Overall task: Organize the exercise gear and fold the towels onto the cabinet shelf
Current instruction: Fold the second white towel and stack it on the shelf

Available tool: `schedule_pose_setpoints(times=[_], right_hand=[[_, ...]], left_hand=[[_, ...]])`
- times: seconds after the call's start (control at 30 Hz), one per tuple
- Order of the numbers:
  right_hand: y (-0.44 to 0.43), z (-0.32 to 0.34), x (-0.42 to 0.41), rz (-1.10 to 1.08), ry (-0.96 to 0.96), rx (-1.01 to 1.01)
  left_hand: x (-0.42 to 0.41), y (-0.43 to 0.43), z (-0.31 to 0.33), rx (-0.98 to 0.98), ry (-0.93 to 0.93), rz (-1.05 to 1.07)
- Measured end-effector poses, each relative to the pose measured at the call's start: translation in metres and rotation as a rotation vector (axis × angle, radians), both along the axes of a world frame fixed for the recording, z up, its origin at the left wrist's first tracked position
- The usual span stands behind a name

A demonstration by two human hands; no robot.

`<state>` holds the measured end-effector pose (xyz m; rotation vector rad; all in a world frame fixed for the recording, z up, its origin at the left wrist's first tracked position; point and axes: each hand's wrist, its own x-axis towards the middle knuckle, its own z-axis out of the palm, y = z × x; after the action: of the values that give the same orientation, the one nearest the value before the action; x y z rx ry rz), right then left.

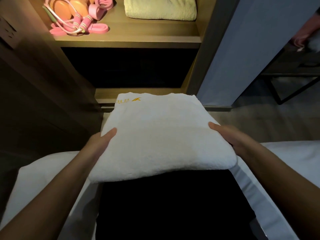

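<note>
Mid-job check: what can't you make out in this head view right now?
Head view:
Fingers of the left hand and right hand: under the white towel; only thumbs show.
Lower compartment: too dark to see contents.
Pale green towel on the shelf: far part cut off by the top edge.
Orange items behind the jump rope: cut off by the top edge, unidentifiable.

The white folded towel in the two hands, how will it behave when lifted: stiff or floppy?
Probably floppy: the white towel droops at its near edge between the left hand and the right hand. Likely light for its bulk, since a side grip alone carries it. Its fluffy pile should not slip easily.
</note>
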<state>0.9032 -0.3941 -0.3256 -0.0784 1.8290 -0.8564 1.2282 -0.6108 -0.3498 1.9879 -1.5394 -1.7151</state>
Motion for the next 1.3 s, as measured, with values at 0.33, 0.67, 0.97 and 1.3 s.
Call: schedule_pose_setpoints(times=[0.33,0.67,0.97,1.3], right_hand=[[-0.037,-0.011,-0.014,-0.019,-0.045,-0.047],[-0.042,-0.037,-0.017,0.078,0.172,0.13],[-0.102,-0.038,-0.039,-0.084,-0.089,-0.03],[-0.103,-0.069,-0.02,-0.074,0.747,-0.164]], left_hand=[[-0.022,-0.023,0.014,0.229,0.234,0.014],[-0.032,-0.034,-0.023,0.097,-0.023,0.161],[-0.083,-0.071,-0.009,0.248,0.145,0.054],[-0.081,-0.064,-0.044,-0.671,0.038,0.223]])
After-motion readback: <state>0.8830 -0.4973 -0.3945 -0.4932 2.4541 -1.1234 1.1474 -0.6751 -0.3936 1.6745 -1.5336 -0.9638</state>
